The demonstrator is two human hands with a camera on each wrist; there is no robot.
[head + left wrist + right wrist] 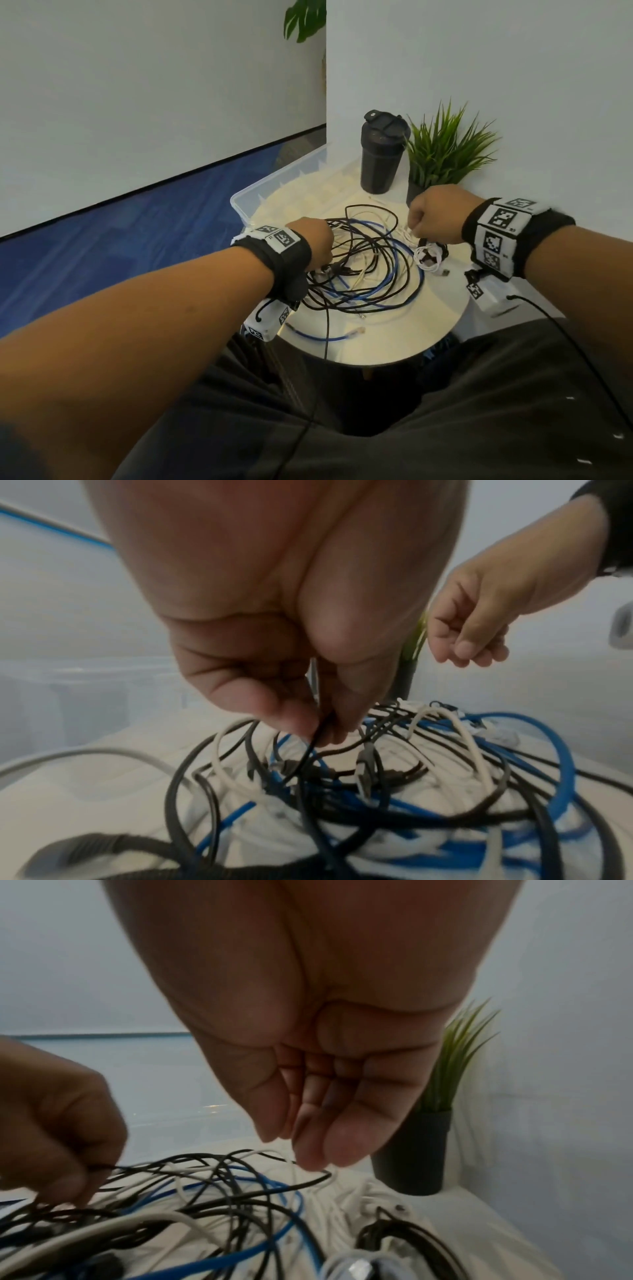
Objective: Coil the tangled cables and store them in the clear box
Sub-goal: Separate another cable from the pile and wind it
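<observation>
A: Several cables [370,270] tangled mid-table; clear box [274,181] at 11 o'clock. Left hand [313,245] pinching black strand, right hand [433,217] pinching white.
B: Probably light, floppy, snag-prone; best gripped near plugs.

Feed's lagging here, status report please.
Left hand pinches a black cable. Right hand pinches a thin white cable. Tangle uncoiled on table; clear box empty.
</observation>
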